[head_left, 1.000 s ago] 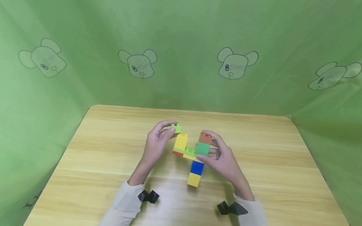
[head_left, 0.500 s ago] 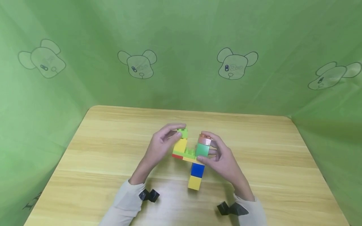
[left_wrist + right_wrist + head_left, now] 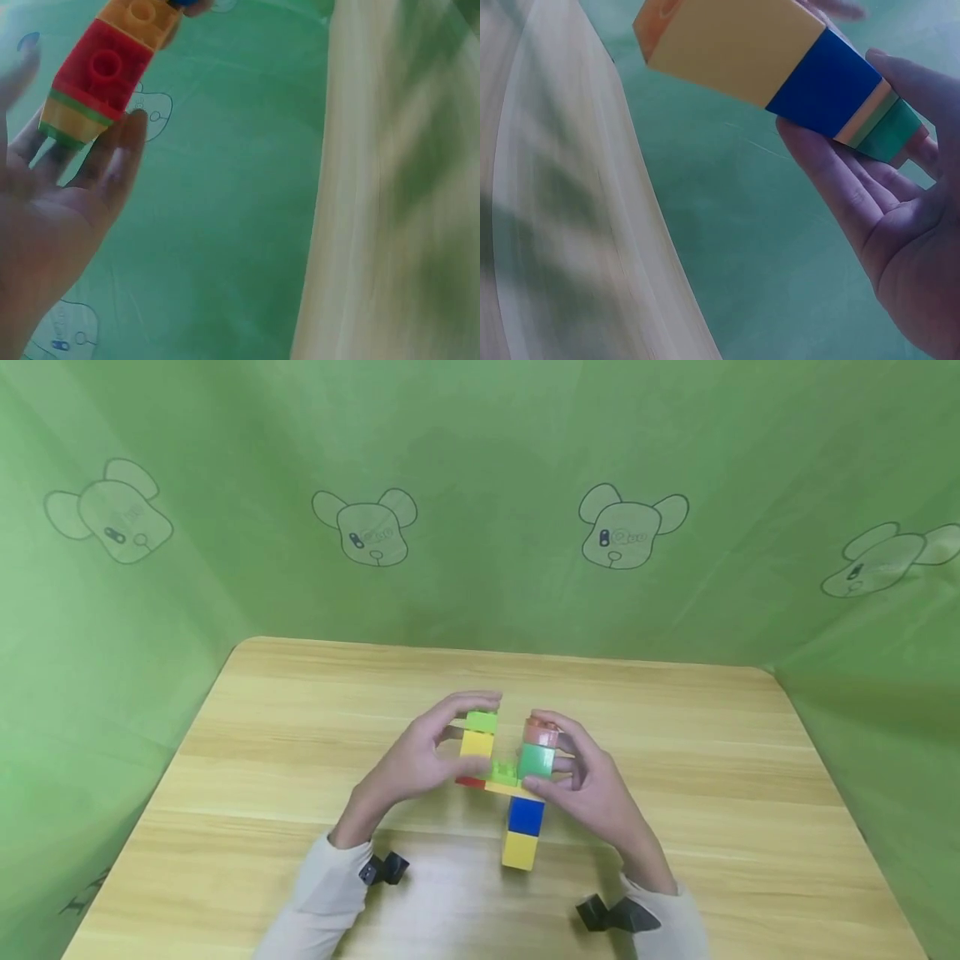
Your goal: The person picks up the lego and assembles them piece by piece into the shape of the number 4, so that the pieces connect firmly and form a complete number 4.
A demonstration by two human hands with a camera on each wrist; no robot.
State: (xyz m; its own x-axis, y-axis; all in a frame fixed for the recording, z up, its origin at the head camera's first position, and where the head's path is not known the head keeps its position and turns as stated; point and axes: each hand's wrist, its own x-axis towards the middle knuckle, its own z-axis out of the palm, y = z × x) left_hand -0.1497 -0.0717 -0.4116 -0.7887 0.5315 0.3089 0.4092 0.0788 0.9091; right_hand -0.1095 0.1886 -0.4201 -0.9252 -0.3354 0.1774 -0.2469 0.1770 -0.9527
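Above the table, a building-block model (image 3: 537, 761) is held in the air. Its lower column is a blue block (image 3: 527, 817) over a yellow one (image 3: 520, 851). On a flat base, a yellow block (image 3: 476, 745) carries a light green brick (image 3: 482, 721) at left; a green block under a brown brick (image 3: 541, 733) stands at right. My left hand (image 3: 420, 756) curves round the left stack, fingers at the light green brick's top, thumb before its foot. With my right hand (image 3: 600, 789) I grip the right stack. The left wrist view shows the red underside (image 3: 105, 67).
The wooden table (image 3: 712, 760) lies below both hands. A green cloth with bear-head drawings (image 3: 487, 568) hangs behind and at both sides. Small black devices (image 3: 386, 868) are worn at the cuffs.
My left hand has brought the light green brick rightward onto the yellow block. Its thumb has then slid down to the stack's foot. The model has sunk slightly; my right hand keeps its grip.
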